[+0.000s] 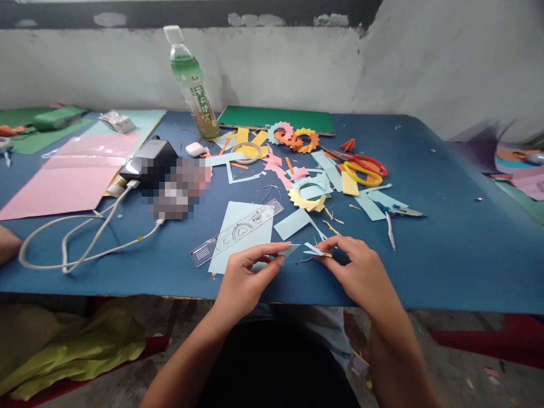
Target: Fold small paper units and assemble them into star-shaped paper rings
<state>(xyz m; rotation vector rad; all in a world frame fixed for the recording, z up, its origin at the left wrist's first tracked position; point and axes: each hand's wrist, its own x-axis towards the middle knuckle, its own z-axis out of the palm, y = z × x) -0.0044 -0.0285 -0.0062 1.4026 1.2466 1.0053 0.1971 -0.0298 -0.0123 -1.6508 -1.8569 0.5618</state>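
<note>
My left hand [249, 275] pinches a small folded piece of light blue paper [290, 250] above the front edge of the table. Across a narrow gap, my right hand [355, 269] grips another folded paper piece [313, 249], light blue with a bit of yellow at its lower side. The two pieces point toward each other and look apart. Just behind lies a light blue paper strip [293, 224]. To the left, a clear plastic ruler [236, 232] rests across a light blue sheet [225, 218]. A yellow folded-paper arc [306, 200] sits farther back.
Scissors [365, 170] with red and yellow handles and a compass [399, 211] lie right of the scraps. Folded-paper rings [306, 140] are near a green board [280, 118]. A tall drink bottle [194, 93] stands at the back. A white cable [102, 226] loops on the left.
</note>
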